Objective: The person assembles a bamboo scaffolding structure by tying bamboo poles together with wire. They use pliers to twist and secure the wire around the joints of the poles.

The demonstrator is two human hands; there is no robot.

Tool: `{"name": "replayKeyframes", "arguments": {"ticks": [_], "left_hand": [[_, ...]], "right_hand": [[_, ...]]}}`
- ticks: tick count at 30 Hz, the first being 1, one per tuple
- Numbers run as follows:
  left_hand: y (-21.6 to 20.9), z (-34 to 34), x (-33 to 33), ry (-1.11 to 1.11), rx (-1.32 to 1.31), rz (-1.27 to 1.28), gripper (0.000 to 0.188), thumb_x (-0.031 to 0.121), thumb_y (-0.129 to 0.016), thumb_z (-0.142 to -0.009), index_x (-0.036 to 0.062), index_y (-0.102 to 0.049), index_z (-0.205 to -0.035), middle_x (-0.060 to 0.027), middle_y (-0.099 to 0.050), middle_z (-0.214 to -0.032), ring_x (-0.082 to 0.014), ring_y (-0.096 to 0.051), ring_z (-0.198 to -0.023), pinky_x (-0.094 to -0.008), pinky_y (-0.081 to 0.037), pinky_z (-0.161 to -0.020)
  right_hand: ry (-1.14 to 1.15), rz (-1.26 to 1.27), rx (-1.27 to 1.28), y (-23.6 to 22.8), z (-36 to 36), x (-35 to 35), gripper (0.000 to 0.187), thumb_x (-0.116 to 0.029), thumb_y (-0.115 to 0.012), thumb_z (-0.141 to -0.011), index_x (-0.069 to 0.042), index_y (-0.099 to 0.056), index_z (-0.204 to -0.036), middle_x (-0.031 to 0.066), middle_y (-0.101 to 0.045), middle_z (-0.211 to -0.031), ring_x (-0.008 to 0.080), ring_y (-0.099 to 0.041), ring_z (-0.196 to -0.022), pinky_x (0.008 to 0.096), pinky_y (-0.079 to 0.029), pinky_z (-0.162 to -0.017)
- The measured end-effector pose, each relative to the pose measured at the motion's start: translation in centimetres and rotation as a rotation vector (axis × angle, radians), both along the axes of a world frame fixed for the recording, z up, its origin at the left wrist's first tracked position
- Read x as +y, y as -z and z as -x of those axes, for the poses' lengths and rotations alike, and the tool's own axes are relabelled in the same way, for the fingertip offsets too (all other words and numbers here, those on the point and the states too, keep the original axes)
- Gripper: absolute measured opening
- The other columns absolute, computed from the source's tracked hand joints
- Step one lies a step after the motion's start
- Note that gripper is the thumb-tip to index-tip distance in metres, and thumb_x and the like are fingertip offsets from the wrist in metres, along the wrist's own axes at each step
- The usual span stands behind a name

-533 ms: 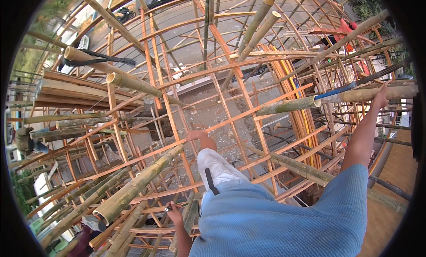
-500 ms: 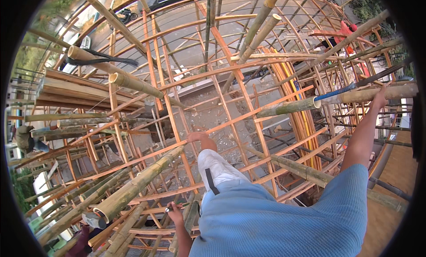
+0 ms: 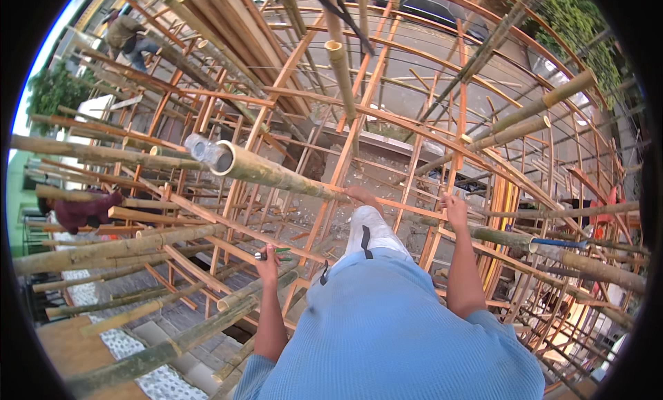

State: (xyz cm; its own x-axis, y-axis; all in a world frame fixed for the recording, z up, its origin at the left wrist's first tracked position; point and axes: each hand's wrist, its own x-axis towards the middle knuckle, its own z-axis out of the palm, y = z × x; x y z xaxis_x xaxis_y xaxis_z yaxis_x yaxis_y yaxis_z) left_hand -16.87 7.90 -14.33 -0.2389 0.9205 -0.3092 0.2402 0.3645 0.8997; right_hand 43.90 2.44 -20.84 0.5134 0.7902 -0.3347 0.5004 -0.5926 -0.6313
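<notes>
My left hand (image 3: 268, 267) is closed around a small hand tool (image 3: 282, 251) with a green part on one side and a metallic end on the other; its exact kind is too small to tell. Out in front, my right hand (image 3: 454, 211) has curled fingers beside the reddish wooden battens (image 3: 407, 208). Whether anything sits inside those fingers is hidden. Between the hands, my bare foot (image 3: 364, 197) rests where a thick bamboo pole (image 3: 276, 177) meets the battens. The pole's open end points left, with a clear plastic bottle (image 3: 202, 150) beside its rim.
Wooden battens and bamboo poles form an open lattice, with rubble-strewn ground far below. Stacked planks (image 3: 235, 34) lie at the upper left. A person in a maroon top (image 3: 86, 210) and another in brown (image 3: 124, 37) are at left. A blue strip (image 3: 558, 242) lies by a pole at right.
My right hand has let go of the bamboo pole at the far right and come inward to the battens. My view has turned left. The left hand still holds the small tool.
</notes>
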Motion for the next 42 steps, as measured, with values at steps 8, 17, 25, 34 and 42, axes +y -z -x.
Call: {"name": "replayKeyframes", "arguments": {"ticks": [8, 17, 25, 34, 42], "left_hand": [[-9.2, -1.0, -9.1, -0.269, 0.476, -0.392, 0.030, 0.022, -0.056, -0.096, -0.0029, -0.066, -0.082, -0.0098, -0.058, -0.071, -0.0176, -0.056, -0.072, -0.0352, -0.043, -0.067], [-9.6, 1.4, -19.0, -0.797, 0.006, -0.519, 0.038, 0.020, -0.049, -0.101, -0.0024, -0.054, -0.071, -0.0058, -0.054, -0.072, -0.0203, -0.060, -0.079, -0.0385, -0.047, -0.089], [-12.4, 6.6, -23.2, -0.942, -0.146, -0.526, 0.036, 0.026, -0.049, -0.102, -0.0008, -0.054, -0.080, 0.0034, -0.032, -0.056, -0.0070, -0.030, -0.049, -0.0274, -0.035, -0.052], [-8.2, 6.9, -17.6, -0.424, 0.047, -0.377, 0.039, 0.034, -0.053, -0.100, 0.0004, -0.058, -0.082, -0.0026, -0.054, -0.071, -0.0117, -0.050, -0.068, -0.0285, -0.042, -0.065], [-14.2, 7.1, -4.3, -0.223, -0.165, -0.518, 0.042, 0.034, -0.053, -0.100, 0.0033, -0.048, -0.073, -0.0015, -0.046, -0.066, -0.0118, -0.049, -0.063, -0.0339, -0.049, -0.078]], "right_hand": [[-0.621, -0.589, 0.643, -24.1, 28.1, 21.7, 0.053, -0.030, -0.067, -0.089, -0.005, -0.051, -0.134, 0.0132, -0.062, -0.121, 0.0195, -0.063, -0.106, 0.0325, -0.052, -0.086], [-0.858, -0.693, 0.376, -24.5, 39.5, 26.5, 0.072, -0.033, -0.083, -0.074, -0.002, -0.049, -0.130, 0.0144, -0.059, -0.123, 0.0248, -0.057, -0.115, 0.0388, -0.048, -0.096], [-0.743, -0.651, 0.385, -22.5, 38.7, 26.6, 0.049, -0.025, -0.081, -0.078, -0.001, -0.058, -0.113, 0.0117, -0.070, -0.101, 0.0195, -0.068, -0.093, 0.0332, -0.054, -0.080], [-0.621, -0.656, 0.263, -23.2, 41.0, 26.1, 0.062, -0.035, -0.083, -0.070, -0.005, -0.059, -0.118, 0.0147, -0.067, -0.112, 0.0273, -0.065, -0.104, 0.0378, -0.050, -0.091], [-0.628, -0.651, 0.193, -22.7, 40.2, 26.4, 0.069, -0.044, -0.084, -0.064, -0.006, -0.060, -0.116, 0.0156, -0.068, -0.107, 0.0298, -0.066, -0.101, 0.0399, -0.051, -0.088]]}}
